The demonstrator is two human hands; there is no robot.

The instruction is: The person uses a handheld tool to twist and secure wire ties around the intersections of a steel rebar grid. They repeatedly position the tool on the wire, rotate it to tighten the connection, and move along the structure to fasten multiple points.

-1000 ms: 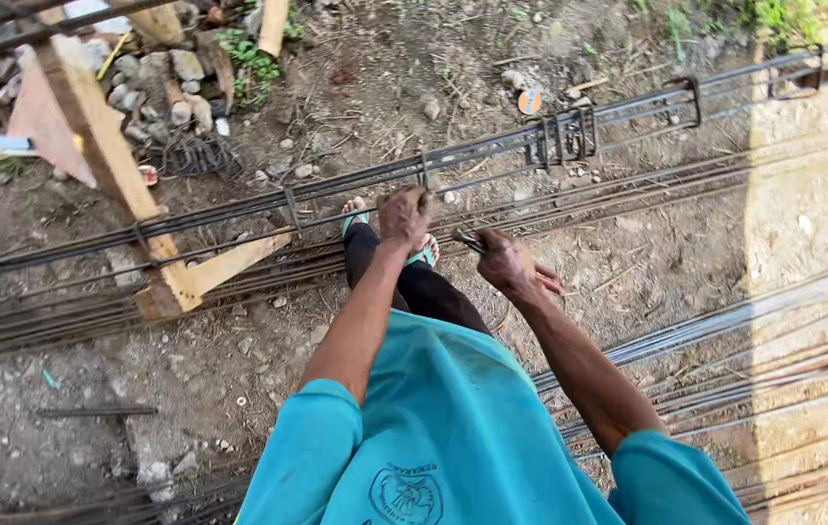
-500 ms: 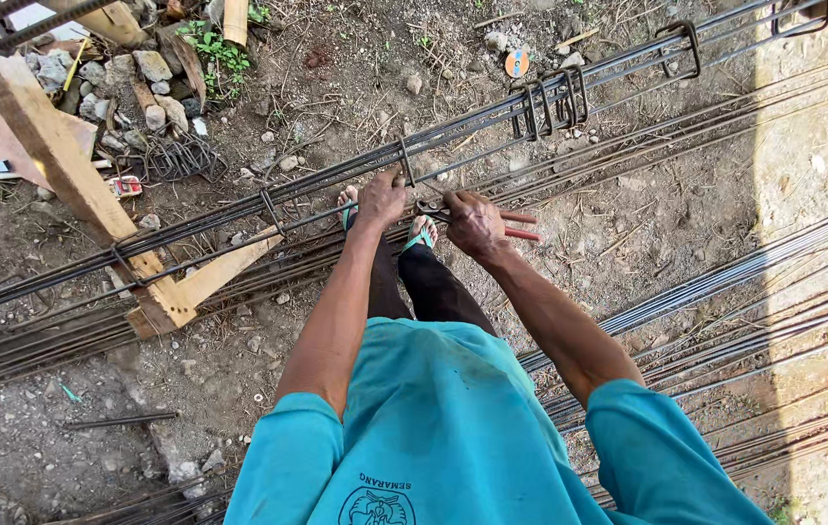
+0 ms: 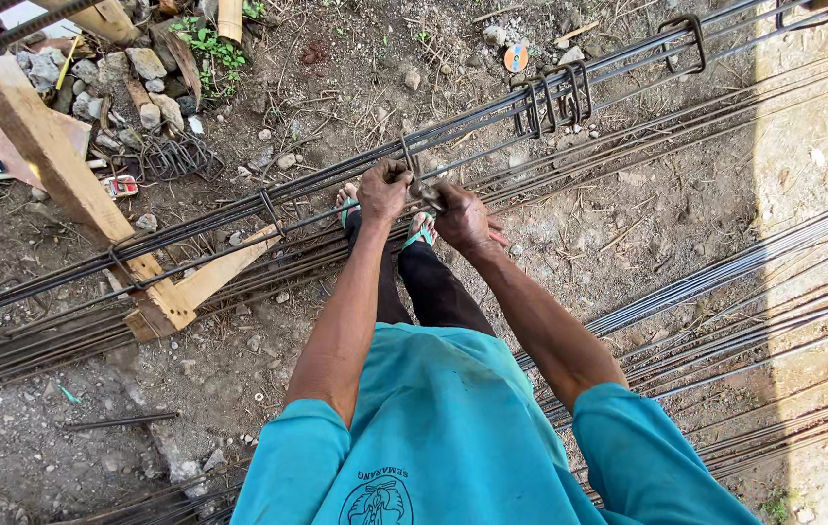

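Your left hand (image 3: 382, 190) and right hand (image 3: 460, 219) meet on dull, dark steel rebar (image 3: 239, 209), propped on rough pale timber (image 3: 54, 160) over gritty dry dirt (image 3: 628, 224).

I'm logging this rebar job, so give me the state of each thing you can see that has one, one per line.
Left hand: closed around the rebar cage at a stirrup.
Right hand: gripping a tool, its kind hard to tell.
Rebar cage: lying level across a wooden trestle.
Bunched stirrups: crowded together on the cage.
Loose rebar: lying on the ground.
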